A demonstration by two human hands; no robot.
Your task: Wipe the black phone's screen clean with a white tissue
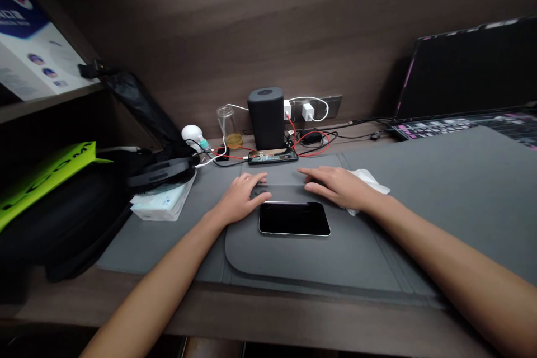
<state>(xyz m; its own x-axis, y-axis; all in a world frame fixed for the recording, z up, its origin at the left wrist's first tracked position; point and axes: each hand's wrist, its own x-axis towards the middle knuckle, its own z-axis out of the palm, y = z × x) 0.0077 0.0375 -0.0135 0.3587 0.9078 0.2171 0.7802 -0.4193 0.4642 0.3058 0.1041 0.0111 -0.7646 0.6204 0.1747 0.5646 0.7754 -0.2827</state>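
A smartphone [295,218] with a black screen and pale edge lies flat on the grey desk mat [302,260]. Just beyond it is a thin, see-through flat piece [285,193]; its kind is hard to make out. My left hand [245,196] rests at the left end of that piece, thumb and fingers apart, the thumb close to the phone's upper left corner. Over the right end reaches my right hand [335,184], index finger stretched out and thumb apart from it. A crumpled white tissue [371,180] lies partly under my right wrist. Neither hand visibly holds anything.
Behind the hands lie a second phone [272,157], a black speaker [266,120], a glass jar [230,128] and tangled cables [321,142]. A tissue pack [161,207] and black bag [62,218] are left; a laptop [470,78] stands right.
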